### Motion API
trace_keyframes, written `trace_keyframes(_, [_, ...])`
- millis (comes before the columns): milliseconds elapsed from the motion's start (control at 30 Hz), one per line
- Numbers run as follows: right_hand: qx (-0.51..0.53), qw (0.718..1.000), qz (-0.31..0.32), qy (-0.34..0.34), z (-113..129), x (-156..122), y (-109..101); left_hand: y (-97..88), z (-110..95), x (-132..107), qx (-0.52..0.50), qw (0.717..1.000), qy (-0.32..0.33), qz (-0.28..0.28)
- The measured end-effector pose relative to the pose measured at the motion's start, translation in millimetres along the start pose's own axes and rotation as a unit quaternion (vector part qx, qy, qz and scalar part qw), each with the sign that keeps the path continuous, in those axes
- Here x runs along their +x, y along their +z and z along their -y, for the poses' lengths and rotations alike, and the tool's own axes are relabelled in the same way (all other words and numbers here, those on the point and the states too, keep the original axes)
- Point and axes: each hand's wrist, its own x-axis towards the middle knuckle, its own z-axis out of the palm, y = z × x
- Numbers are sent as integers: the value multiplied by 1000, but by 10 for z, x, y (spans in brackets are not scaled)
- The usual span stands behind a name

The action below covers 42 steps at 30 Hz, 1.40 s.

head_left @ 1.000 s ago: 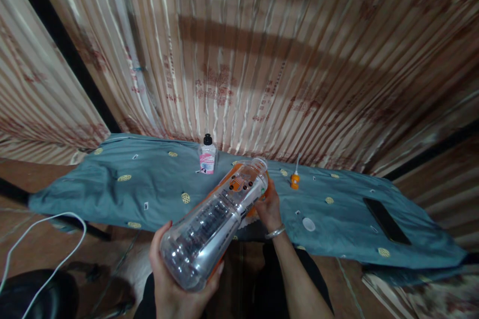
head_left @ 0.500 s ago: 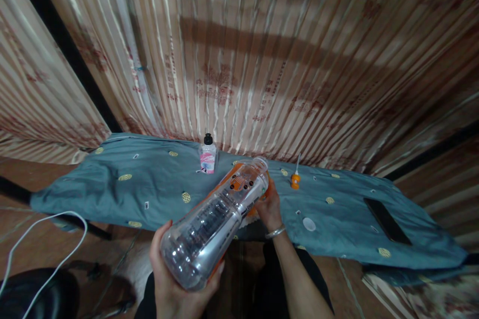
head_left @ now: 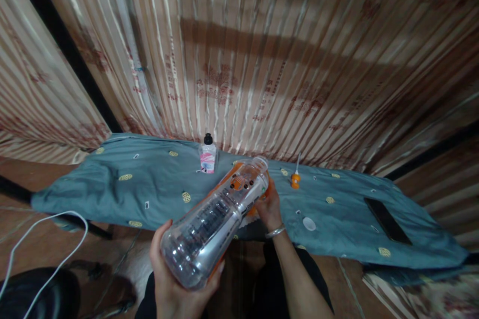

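In the head view, on a blue-green cloth (head_left: 337, 232) around the clear bottle (head_left: 213, 227), we saw a small black-capped bottle (head_left: 208, 158) at eleven o'clock, an orange nozzle piece (head_left: 295, 180) at two, and a white disc (head_left: 309, 224) and dark phone (head_left: 387, 220) at three, the phone farther out. A white cable (head_left: 45, 218) looped near nine. The clear bottle, mouth toward one o'clock, blocked our view of the cloth's middle and of something orange (head_left: 248, 215) behind it. Our left hand (head_left: 177, 289) was curled round its base; our right hand (head_left: 268, 209) held its neck end, fingers partly hidden. We counted two bottles, one nozzle piece, one disc, one phone, one cable.
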Motion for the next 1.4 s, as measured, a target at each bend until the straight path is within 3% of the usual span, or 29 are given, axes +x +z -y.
trace_keyframes(167, [0, 1000, 2, 0, 8, 3, -4, 44, -98, -41, -29, 993, -98, -60])
trace_keyframes(267, [5, 1000, 4, 0, 13, 4, -1, 2, -5, -74, -57, 991, -122, -25])
trace_keyframes(400, [14, 1000, -1, 5, 25, 5, 8, -42, 121, -84, -66, 994, -91, 5])
trace_keyframes(567, [12, 1000, 1, 4, 59, 8, 8, -12, 57, -45, 1, 1000, 0, -5])
trace_keyframes(633, [14, 1000, 3, 2, 67, 7, 4, -21, 45, -40, 2, 1000, 1, 4])
trace_keyframes(767, [15, 1000, 5, -7, 53, 2, -8, -52, 56, -46, -35, 998, -52, 13])
trace_keyframes(900, [2, 1000, 4, -7, 16, 1, -11, 30, -65, -48, -30, 998, -48, -21])
trace_keyframes(1000, [-5, 1000, 0, -1, 7, 4, -5, 120, -179, -62, -106, 980, -158, -54])
trace_keyframes(1067, [-7, 1000, -3, 1, 15, 6, 0, 135, -191, -67, -110, 977, -176, -53])
trace_keyframes(1267, [6, 1000, 2, -8, 38, 3, 2, 20, -36, -36, -50, 996, -68, -6])
trace_keyframes(1400, [-3, 1000, 7, -5, 35, 3, -9, -7, -34, -28, -25, 998, -56, -32])
